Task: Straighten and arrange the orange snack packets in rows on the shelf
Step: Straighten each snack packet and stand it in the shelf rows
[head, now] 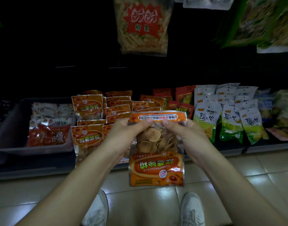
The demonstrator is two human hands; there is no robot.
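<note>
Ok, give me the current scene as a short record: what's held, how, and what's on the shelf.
held: orange snack packet, print upside down in this view
grip: left hand and right hand both pinch its far edge
shelf: orange packets in overlapping rows, some tilted
left of them: grey tray holding red packets
right of them: white-and-green packets

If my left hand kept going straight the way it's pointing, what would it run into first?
Apart from the orange packet it pinches, the left hand would probably meet the orange packets on the shelf just beyond; depth is hard to judge.
</note>
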